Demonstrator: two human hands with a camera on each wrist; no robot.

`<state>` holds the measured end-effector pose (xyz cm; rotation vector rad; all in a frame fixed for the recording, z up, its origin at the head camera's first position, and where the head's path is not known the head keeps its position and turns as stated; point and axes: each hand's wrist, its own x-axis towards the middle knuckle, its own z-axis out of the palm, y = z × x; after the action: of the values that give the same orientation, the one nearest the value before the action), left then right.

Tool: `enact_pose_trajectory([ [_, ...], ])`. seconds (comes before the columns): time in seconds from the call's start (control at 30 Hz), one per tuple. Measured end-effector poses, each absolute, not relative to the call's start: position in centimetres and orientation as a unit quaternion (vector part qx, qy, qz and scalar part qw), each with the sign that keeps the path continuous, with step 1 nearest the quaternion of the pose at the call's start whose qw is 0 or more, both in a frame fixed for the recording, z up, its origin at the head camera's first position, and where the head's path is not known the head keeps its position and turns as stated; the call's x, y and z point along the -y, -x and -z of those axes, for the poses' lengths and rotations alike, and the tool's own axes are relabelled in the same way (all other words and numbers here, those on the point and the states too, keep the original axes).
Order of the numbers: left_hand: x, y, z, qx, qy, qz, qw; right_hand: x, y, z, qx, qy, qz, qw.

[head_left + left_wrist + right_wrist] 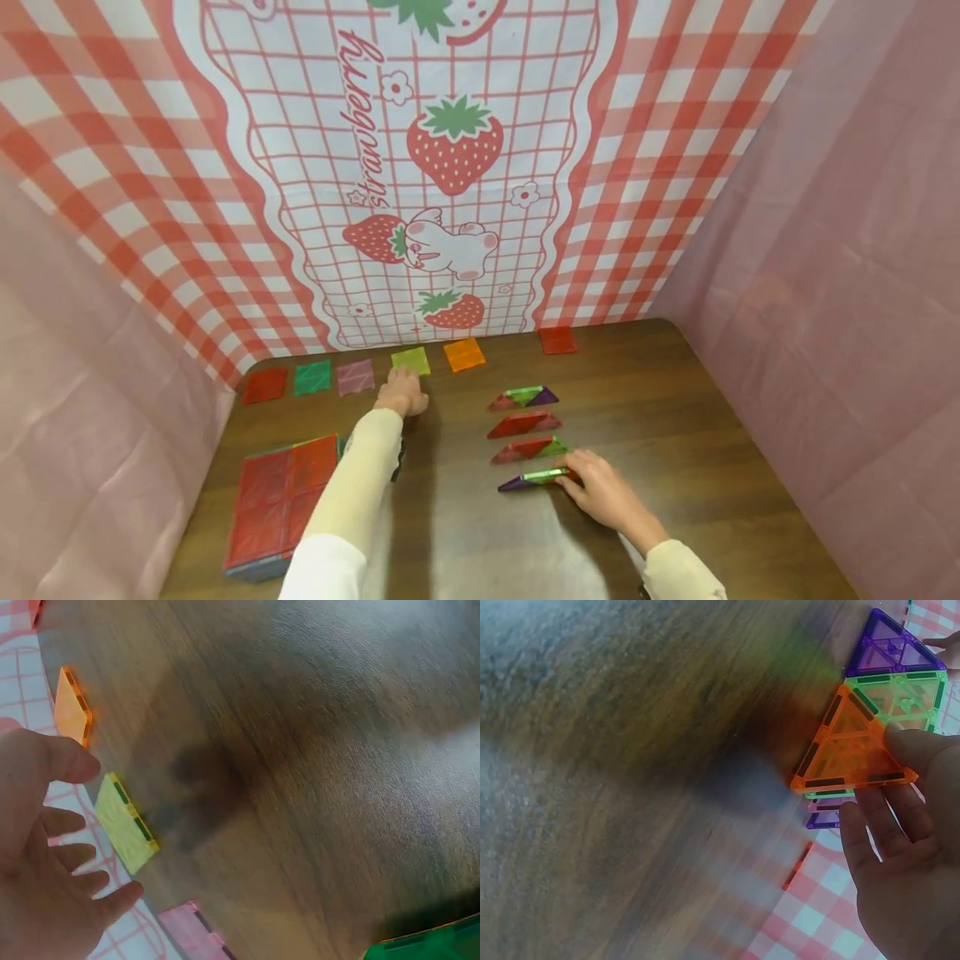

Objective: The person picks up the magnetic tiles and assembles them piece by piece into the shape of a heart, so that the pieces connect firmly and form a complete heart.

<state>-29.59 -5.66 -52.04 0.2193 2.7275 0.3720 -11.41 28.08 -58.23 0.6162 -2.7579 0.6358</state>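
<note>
My left hand (402, 393) reaches over the yellow square magnetic tile (127, 825) at the table's back edge. Its fingers are parted and loosely bent, with thumb and fingertips around the tile. With my right hand (596, 490) I pinch the orange triangular magnetic tile (847, 746) at the end of a standing row. A green triangle (907, 701) and a purple triangle (889, 646) adjoin it; the thumb lies at the orange-green seam, fingers behind. Beyond this row stand three similar rows, including a red one (521, 425).
Along the back edge lie square tiles: orange (464, 355), pink (356, 377), green (312, 378), and red ones at the left (266, 386) and right (558, 340). A box topped with red tiles (258, 508) sits front left. Checked cloth (630, 167) rises behind the table.
</note>
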Motion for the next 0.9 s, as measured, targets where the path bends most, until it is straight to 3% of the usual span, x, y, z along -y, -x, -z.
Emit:
enact_pose_trajectory([
  [0.47,7.5,30.0,55.1,-0.968,-0.078,-0.125,0.202,-27.8,10.8,59.0,0.940,-0.219,-0.224,0.137],
  [0.63,6.5,29.2,56.3,-0.983,-0.131,-0.077,0.106,-28.3,11.2,58.9,0.939,-0.213,-0.229,0.143],
  [0.8,5.3,25.5,56.7,-0.983,-0.184,-0.010,-0.018,-28.3,11.3,59.0,0.938,-0.214,-0.232,0.143],
  [0.9,3.8,22.6,56.4,-0.981,-0.191,0.022,-0.037,-28.3,11.4,58.9,0.937,-0.213,-0.234,0.147],
])
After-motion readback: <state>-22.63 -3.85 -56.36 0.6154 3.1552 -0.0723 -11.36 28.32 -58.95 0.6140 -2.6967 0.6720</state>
